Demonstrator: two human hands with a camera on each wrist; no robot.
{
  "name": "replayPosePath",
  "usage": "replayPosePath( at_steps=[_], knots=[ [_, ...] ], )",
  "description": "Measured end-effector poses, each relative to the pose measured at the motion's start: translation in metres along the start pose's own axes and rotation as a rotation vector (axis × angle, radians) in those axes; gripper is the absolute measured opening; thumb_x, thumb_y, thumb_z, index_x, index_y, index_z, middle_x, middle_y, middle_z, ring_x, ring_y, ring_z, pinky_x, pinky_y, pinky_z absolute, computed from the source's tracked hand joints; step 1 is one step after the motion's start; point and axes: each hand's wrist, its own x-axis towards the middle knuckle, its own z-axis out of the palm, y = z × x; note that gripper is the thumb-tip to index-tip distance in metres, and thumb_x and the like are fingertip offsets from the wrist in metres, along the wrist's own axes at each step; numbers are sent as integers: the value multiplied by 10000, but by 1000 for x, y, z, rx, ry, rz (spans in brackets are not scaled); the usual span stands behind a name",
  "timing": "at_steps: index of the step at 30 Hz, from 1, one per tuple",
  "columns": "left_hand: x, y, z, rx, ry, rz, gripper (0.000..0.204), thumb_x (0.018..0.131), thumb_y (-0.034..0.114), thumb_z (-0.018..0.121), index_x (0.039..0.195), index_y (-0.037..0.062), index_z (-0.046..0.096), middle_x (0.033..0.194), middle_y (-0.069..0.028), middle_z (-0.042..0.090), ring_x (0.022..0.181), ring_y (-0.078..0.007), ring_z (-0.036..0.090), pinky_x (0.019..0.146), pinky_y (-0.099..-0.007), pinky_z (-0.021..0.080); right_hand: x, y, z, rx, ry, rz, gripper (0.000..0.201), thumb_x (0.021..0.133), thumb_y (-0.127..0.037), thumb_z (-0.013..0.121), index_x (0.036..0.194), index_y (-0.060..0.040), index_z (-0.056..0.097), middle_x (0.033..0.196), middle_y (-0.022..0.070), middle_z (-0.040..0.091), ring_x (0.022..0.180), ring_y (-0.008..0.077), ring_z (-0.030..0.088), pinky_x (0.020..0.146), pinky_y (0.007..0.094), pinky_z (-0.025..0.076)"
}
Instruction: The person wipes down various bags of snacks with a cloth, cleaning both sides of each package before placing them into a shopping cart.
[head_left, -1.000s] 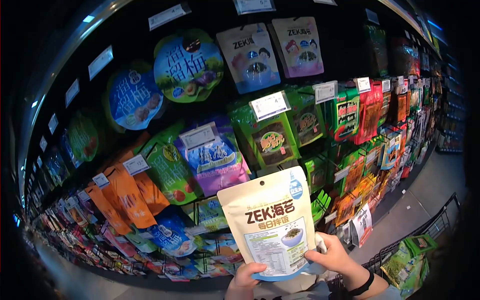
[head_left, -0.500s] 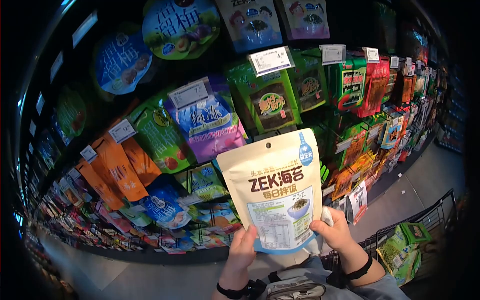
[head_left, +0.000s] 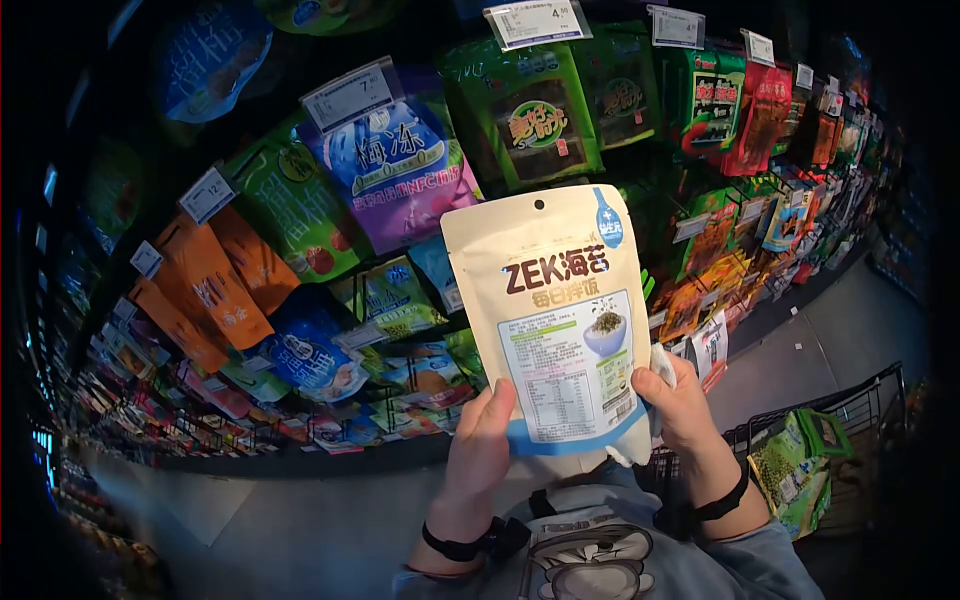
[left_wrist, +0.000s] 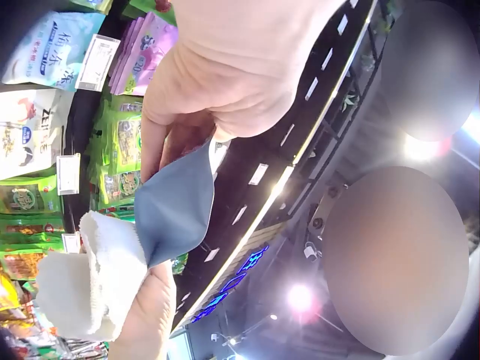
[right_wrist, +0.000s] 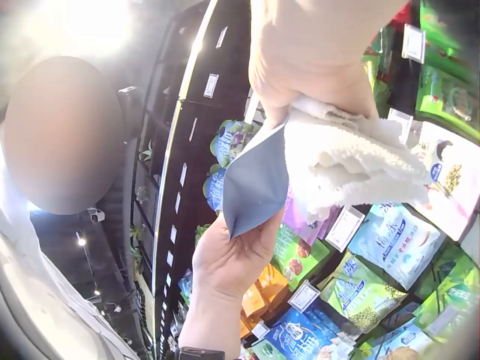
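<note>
A cream seaweed pouch [head_left: 550,310] with a blue bottom band is held up between both hands, its printed panel and bowl picture facing the head camera. My left hand [head_left: 483,430] grips the lower left edge, thumb in front and fingers behind. At the lower right edge, my right hand [head_left: 685,405] pinches the pouch with its thumb on the front. A crumpled white cloth [right_wrist: 352,161] is bunched in that same right hand, behind the pouch. Seen from below in the left wrist view, the blue pouch bottom [left_wrist: 180,202] spreads between the two hands.
Racks of hanging snack bags stand ahead, including a purple and blue bag [head_left: 395,170], green seaweed bags [head_left: 530,120] and orange bags [head_left: 215,285]. Price tags [head_left: 540,22] hang above them. A black wire cart [head_left: 880,395] with green packs [head_left: 800,470] stands at the right.
The pouch and both hands have risen in the head view as the view tipped downward. More of the forearms and shirt now shows. Both hands keep their hold on the pouch.
</note>
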Motion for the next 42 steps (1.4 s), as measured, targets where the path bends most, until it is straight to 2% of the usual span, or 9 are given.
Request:
replayPosePath(
  at_steps=[2, 6, 9, 14, 17, 26, 35, 42],
  knots=[
    [2, -1, 0, -15, 25, 2, 426, 975, 251, 355, 1230, -74, 456, 1172, -144, 565, 1025, -200, 571, 876, -298, 430, -1, -1, 1, 0, 2, 13, 343, 865, -208, 625, 1098, 37, 569, 1003, 80, 637, 891, 118, 586, 802, 269, 464],
    [5, -3, 0, -60, 13, -4, 432, 976, 253, 352, 1245, -74, 438, 1191, -150, 552, 1044, -207, 564, 891, -305, 429, -2, -2, 2, 19, 3, 21, 334, 869, -205, 620, 1098, 33, 570, 1003, 78, 636, 892, 113, 584, 804, 267, 462],
    [11, -8, -6, -136, -55, -14, 447, 987, 280, 346, 1254, -66, 439, 1195, -136, 553, 1076, -183, 541, 910, -292, 416, -3, -3, 3, 18, 7, 9, 320, 876, -196, 610, 1096, 33, 572, 1000, 75, 636, 890, 109, 583, 798, 265, 461],
    [22, -21, -15, -354, -168, -7, 443, 996, 265, 307, 1292, -58, 380, 1255, -154, 506, 1144, -222, 513, 948, -343, 424, -8, -9, 7, -131, 4, -46, 270, 888, -170, 598, 1071, 28, 590, 953, 54, 643, 849, 84, 572, 765, 242, 459],
    [24, -23, -16, -365, -143, -29, 430, 995, 229, 265, 1319, -47, 327, 1281, -171, 477, 1169, -269, 499, 973, -395, 420, -10, -11, 6, -159, -2, -61, 264, 885, -166, 605, 1059, 33, 593, 937, 45, 642, 839, 72, 559, 751, 230, 453],
    [26, -29, -16, -422, -174, -24, 432, 999, 238, 256, 1346, -17, 299, 1337, -156, 424, 1217, -277, 451, 1006, -439, 390, -17, -15, 5, -282, -5, -99, 267, 877, -170, 619, 1053, 29, 594, 928, 34, 633, 838, 65, 549, 742, 228, 449],
    [22, -31, -15, -391, -199, 31, 421, 997, 222, 274, 1346, -12, 307, 1333, -143, 433, 1222, -268, 445, 1017, -435, 374, -19, -11, 1, -311, -19, -127, 263, 873, -163, 623, 1055, 25, 596, 917, 26, 633, 827, 58, 544, 727, 223, 448],
    [23, -30, -14, -423, -151, 1, 425, 1000, 241, 266, 1342, -4, 318, 1330, -142, 436, 1223, -267, 444, 1019, -440, 370, -21, -9, 8, -321, -22, -176, 223, 875, -176, 620, 979, 20, 604, 831, 14, 620, 756, 47, 518, 664, 224, 437]
  ],
)
